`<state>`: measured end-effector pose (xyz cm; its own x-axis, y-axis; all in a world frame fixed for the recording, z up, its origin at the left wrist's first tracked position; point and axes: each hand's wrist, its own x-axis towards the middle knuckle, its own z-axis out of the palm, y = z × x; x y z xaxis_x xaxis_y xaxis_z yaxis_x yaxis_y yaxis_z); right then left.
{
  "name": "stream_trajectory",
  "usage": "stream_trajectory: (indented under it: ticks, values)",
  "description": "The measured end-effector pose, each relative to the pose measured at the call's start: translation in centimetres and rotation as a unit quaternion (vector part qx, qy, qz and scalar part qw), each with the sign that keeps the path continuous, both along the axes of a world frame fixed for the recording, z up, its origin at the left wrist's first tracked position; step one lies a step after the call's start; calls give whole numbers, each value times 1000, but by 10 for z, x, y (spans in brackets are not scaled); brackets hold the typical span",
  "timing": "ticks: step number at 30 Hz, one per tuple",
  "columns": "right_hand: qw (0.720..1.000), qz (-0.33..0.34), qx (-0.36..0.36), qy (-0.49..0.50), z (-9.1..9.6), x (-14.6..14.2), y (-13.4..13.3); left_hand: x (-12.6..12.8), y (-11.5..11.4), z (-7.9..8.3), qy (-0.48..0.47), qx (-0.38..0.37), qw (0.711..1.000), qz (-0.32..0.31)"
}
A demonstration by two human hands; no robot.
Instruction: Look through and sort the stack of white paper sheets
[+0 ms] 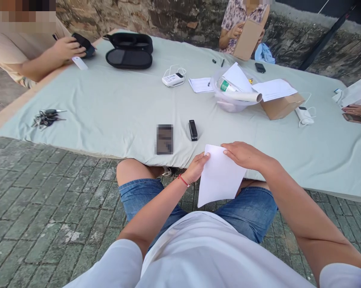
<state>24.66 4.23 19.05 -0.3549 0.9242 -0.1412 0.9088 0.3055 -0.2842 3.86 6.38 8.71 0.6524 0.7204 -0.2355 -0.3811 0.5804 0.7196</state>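
Observation:
Between my hands, at the near edge of the table, is a white sheet of paper (220,178); whether it is one sheet or a few, I cannot tell. My left hand (197,166) pinches its left edge near the top, thumb on the face. My right hand (243,154) grips the top right corner, thumb in front and fingers behind. The lower part of the paper hangs over my lap. A black stapler (192,130) lies on the cloth just beyond my left hand. Left of it is a dark, blurred-out rectangular object (164,139).
The cloth-covered table (108,108) carries keys (48,119), an open black case (129,52), a white power strip (172,79), a plastic bowl (228,105) with papers and a bottle, and a cardboard box (280,107). Three other people sit around it, one holding a brown board (248,39).

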Motion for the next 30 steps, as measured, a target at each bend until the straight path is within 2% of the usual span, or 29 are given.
stream_trajectory:
  ticks: [3, 6, 10, 12, 15, 18, 20, 21, 24, 26, 30]
  values:
    - [999, -18, 29, 11, -5, -10, -3, 0, -3, 2, 10, 1, 1000, 8]
    - [1000, -13, 16, 20, -12, -21, -6, -1, -6, 2, 20, -3, 1000, 4]
    - [998, -39, 43, 24, -19, -29, -6, -3, -8, 3, 18, -5, 1000, 4]
    - [999, -53, 12, 7, -18, -23, -7, -7, -6, 4, 22, -9, 1000, 6]
    - [995, -93, -32, 8, -10, 2, -12, -17, 1, 4, 29, -15, 999, 27]
    - [985, -112, -81, 100, -4, 33, -22, -28, 10, 2, 39, -19, 997, 67]
    - [956, -155, -126, 216, -8, 46, -30, -32, 14, 1, 39, -24, 996, 77]
    - [930, -183, -140, 287, -14, 49, -34, -33, 15, 0, 34, -28, 996, 78]
    - [821, -264, -144, 486, -40, 46, -48, -33, 15, -1, 21, -52, 995, 88]
    - [769, -286, -190, 540, -61, 37, -58, -32, 14, -3, 21, -72, 993, 97]
    - [696, -324, -237, 595, -95, 16, -82, -33, 15, -13, 34, -96, 986, 128]
